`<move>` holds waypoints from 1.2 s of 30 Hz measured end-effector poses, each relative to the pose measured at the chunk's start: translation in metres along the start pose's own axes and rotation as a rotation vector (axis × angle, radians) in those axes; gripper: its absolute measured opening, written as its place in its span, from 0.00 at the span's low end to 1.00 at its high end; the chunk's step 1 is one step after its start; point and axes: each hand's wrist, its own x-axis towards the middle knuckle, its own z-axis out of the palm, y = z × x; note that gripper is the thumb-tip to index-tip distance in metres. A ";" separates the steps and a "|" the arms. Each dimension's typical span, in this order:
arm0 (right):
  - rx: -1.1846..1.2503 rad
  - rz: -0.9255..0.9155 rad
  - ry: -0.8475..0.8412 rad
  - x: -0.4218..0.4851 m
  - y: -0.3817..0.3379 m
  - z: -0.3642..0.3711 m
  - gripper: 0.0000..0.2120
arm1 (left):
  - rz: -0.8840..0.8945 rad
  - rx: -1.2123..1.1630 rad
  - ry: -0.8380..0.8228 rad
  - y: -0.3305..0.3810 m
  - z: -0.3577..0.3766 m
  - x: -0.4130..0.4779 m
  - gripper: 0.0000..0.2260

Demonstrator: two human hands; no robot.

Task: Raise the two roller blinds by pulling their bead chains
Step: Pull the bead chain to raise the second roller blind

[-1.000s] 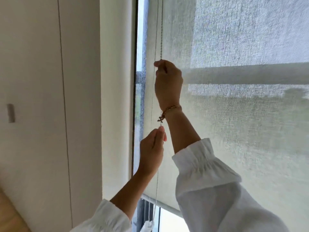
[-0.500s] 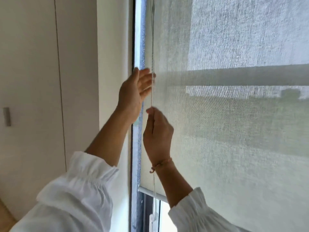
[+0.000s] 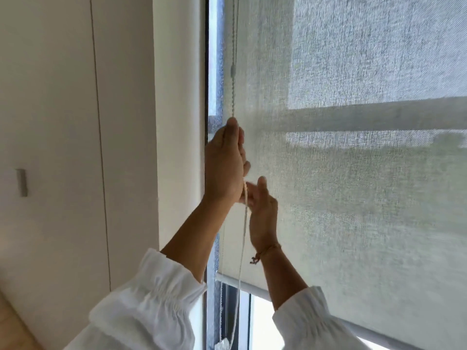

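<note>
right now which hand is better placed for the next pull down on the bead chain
Left. The left hand is closed on the bead chain high up; the right hand sits lower, fingers open.

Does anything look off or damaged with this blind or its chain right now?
Nothing stands out. The roller blind hangs flat with no visible tears, its bottom bar raised partway off the window. The bead chain runs straight down into the left hand, with the right hand just below.

pale roller blind [image 3: 353, 198] mostly lowered, bead chain [image 3: 233, 72] taut
</note>
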 end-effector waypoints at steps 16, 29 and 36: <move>-0.173 -0.191 -0.005 0.066 -0.074 0.047 0.13 | -0.064 0.261 -0.117 -0.109 -0.067 -0.058 0.15; -0.395 -0.443 0.053 0.001 0.034 0.000 0.11 | -0.031 0.150 -0.133 -0.021 -0.021 0.052 0.18; -0.476 -0.423 -0.183 -0.028 0.075 -0.020 0.10 | 0.059 0.281 0.093 -0.038 0.001 0.055 0.15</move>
